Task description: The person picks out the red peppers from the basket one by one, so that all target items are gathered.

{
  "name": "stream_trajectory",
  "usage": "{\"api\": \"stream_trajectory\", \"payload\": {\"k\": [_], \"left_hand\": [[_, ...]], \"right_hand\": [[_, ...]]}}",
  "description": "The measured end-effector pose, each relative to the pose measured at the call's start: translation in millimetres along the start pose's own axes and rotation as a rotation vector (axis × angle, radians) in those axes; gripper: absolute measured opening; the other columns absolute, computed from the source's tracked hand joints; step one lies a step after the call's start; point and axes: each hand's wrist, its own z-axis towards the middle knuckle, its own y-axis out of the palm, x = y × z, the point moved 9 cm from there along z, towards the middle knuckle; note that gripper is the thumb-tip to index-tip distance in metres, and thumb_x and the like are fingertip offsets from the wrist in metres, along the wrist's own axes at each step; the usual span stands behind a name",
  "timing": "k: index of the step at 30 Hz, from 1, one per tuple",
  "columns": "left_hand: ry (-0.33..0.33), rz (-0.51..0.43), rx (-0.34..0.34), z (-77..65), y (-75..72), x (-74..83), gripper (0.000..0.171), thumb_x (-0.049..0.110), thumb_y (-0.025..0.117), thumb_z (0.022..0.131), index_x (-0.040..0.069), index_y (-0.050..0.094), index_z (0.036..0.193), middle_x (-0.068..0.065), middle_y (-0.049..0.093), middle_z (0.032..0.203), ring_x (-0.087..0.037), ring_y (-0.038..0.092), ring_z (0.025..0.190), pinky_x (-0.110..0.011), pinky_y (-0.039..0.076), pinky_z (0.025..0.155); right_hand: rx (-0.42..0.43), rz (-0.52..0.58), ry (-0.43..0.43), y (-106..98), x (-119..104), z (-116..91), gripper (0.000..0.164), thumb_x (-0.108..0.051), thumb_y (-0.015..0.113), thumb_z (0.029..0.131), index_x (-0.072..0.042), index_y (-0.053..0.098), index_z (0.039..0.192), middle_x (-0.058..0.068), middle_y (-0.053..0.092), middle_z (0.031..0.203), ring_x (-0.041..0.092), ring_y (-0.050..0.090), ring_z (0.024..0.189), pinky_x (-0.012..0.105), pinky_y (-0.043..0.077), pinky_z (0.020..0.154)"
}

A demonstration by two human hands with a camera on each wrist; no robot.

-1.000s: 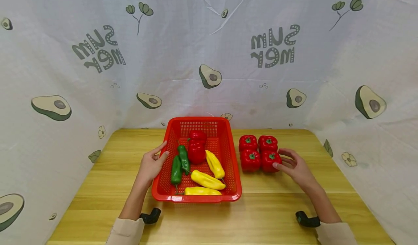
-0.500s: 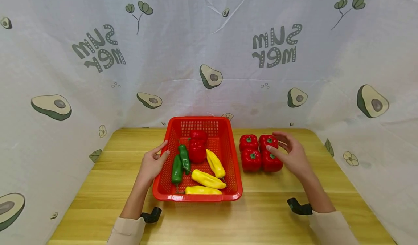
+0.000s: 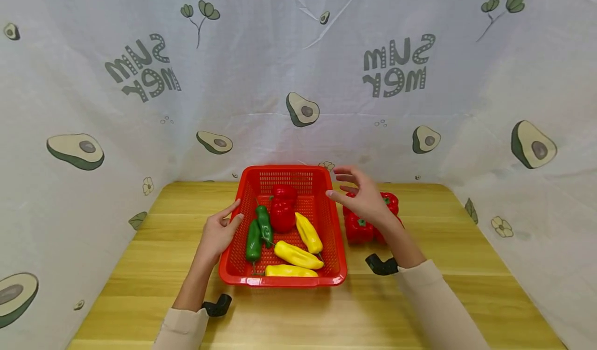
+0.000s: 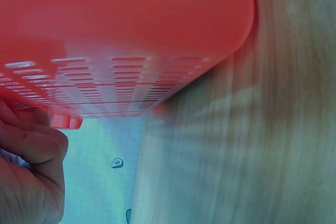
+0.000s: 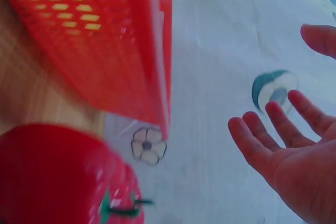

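My left hand (image 3: 218, 236) holds the left rim of a red plastic basket (image 3: 339, 256); the left wrist view shows its fingers (image 4: 31, 145) bent at the rim. Inside lie red bell peppers (image 3: 282, 216), two green peppers (image 3: 254, 241) and three yellow peppers (image 3: 298, 255). My right hand (image 3: 366, 197) hovers by the basket's right rim with nothing in it, thumb and fingers spread apart in the right wrist view. Beneath it, several more red bell peppers (image 3: 359, 229) stand grouped on the table, partly hidden by the hand and forearm.
The wooden table (image 3: 298, 319) runs up to a pale curtain (image 3: 261, 70) printed with avocados, which encloses the back and both sides. A black camera mount (image 3: 216, 305) sits at the left wrist, and another mount (image 3: 381, 265) at the right.
My right hand has left the red bell peppers on the table, moving left and away from me to the basket's right rim. The left hand has stayed at the left rim.
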Motion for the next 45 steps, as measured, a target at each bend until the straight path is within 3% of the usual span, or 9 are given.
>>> {"api": "stream_trajectory", "payload": {"k": [9, 14, 25, 37, 45], "left_hand": [[-0.011, 0.012, -0.004, -1.0, -0.9, -2.2, 0.050, 0.028, 0.064, 0.104, 0.031, 0.052, 0.153, -0.013, 0.068, 0.069, -0.025, 0.074, 0.066, -0.038, 0.063, 0.061], [-0.009, 0.019, -0.006, -1.2, -2.2, -0.6, 0.051, 0.027, 0.063, 0.104, 0.032, 0.052, 0.153, -0.014, 0.067, 0.067, -0.027, 0.073, 0.063, -0.037, 0.062, 0.058], [-0.008, 0.007, -0.016, -2.6, -5.4, 0.0, 0.051, 0.026, 0.065, 0.103, 0.031, 0.053, 0.152, -0.008, 0.061, 0.061, -0.024, 0.071, 0.061, -0.036, 0.062, 0.058], [-0.007, -0.004, -0.015, -4.1, -6.4, -0.9, 0.050, 0.025, 0.066, 0.102, 0.032, 0.055, 0.150, -0.008, 0.062, 0.061, -0.022, 0.069, 0.057, -0.036, 0.062, 0.055], [0.000, -0.009, -0.018, -4.2, -7.5, -0.4, 0.050, 0.025, 0.066, 0.102, 0.031, 0.055, 0.150, -0.007, 0.061, 0.059, -0.025, 0.070, 0.058, -0.038, 0.062, 0.056]], "right_hand": [[-0.135, -0.076, -0.028, 52.5, -34.9, 30.1, 0.071, -0.035, 0.080, 0.088, -0.014, 0.049, 0.148, 0.011, 0.053, 0.150, 0.036, 0.053, 0.137, 0.059, 0.052, 0.105], [-0.197, -0.087, -0.036, 78.6, -42.8, 41.8, 0.070, -0.038, 0.079, 0.088, -0.014, 0.050, 0.147, 0.011, 0.053, 0.151, 0.035, 0.052, 0.139, 0.056, 0.051, 0.108], [-0.288, -0.078, 0.045, 122.8, -21.6, 50.3, 0.070, -0.037, 0.080, 0.087, -0.015, 0.050, 0.146, 0.013, 0.054, 0.149, 0.037, 0.054, 0.135, 0.048, 0.058, 0.099], [-0.363, -0.100, 0.088, 145.4, -0.6, 45.7, 0.074, -0.032, 0.079, 0.088, -0.008, 0.047, 0.150, 0.014, 0.053, 0.151, 0.034, 0.050, 0.140, 0.053, 0.050, 0.110], [-0.469, -0.181, 0.087, 154.7, 4.2, 40.6, 0.081, -0.028, 0.082, 0.085, -0.012, 0.045, 0.155, 0.011, 0.051, 0.155, 0.034, 0.050, 0.138, 0.050, 0.051, 0.109]]}}
